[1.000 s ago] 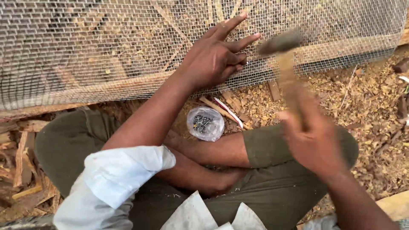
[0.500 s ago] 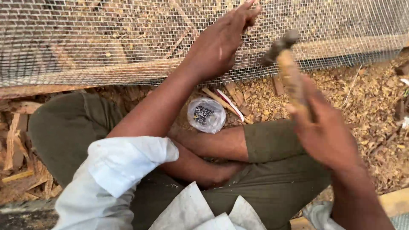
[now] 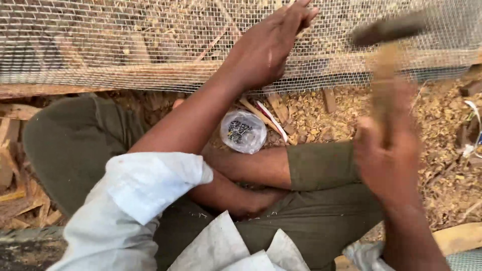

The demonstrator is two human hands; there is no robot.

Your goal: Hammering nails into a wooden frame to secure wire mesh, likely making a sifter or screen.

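A clear plastic bag (image 3: 244,131) of small dark bits lies on the ground just below the left fingers (image 3: 296,12), close against the crossed legs in olive trousers (image 3: 321,200). Right of the bag, thin wood strips (image 3: 266,116) lie slanted, one with a red and white edge. Wood shavings (image 3: 442,165) and chips cover the ground beneath and to the right of the right fingers (image 3: 374,145). A short wood block (image 3: 329,99) rests among them, between the two sets of fingers. Far left, loose wood offcuts (image 3: 12,150) are scattered. A pale plank (image 3: 459,237) lies at the lower right corner.
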